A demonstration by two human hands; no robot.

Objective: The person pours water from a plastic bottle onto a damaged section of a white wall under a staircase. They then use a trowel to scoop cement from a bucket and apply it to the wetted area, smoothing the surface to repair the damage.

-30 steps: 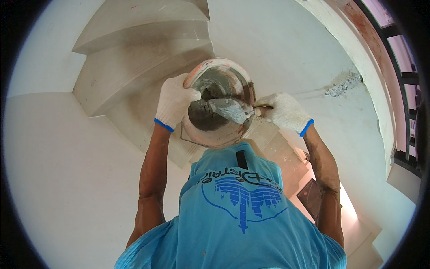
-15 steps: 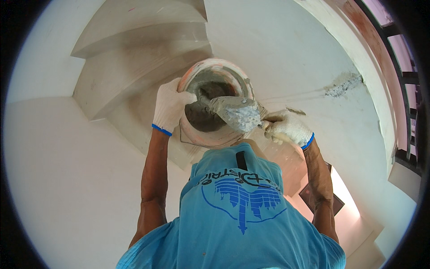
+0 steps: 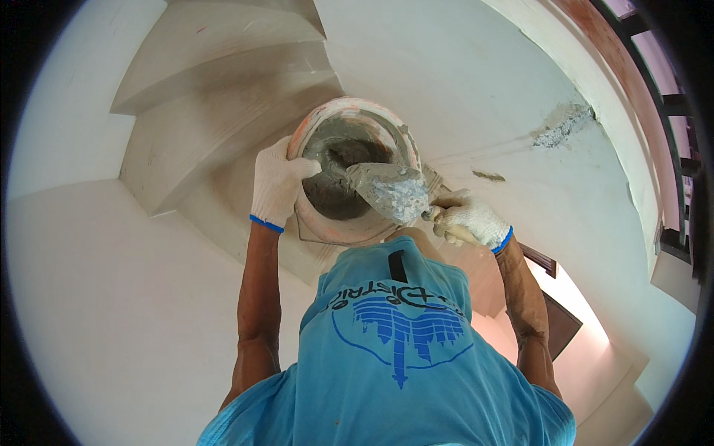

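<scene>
While the round bucket (image 3: 327,229) was right in front of the person's blue shirt (image 3: 387,327), the left hand (image 3: 277,182) was clamped on its rim, maybe to stop it tipping, and the right hand (image 3: 472,219), apart from the left, was wrapped around the handle of the trowel (image 3: 394,195), whose messy blade was over the bucket's mouth, perhaps so drips would land inside. Around them were a big white wall (image 3: 416,59), pale steps (image 3: 223,82), a dark rail (image 3: 675,105), a rough patch (image 3: 563,128) and a little grey smear (image 3: 489,176). The blade stood in the way of some wet grey mix (image 3: 335,199), and I could not tell what the bucket sat on.
</scene>
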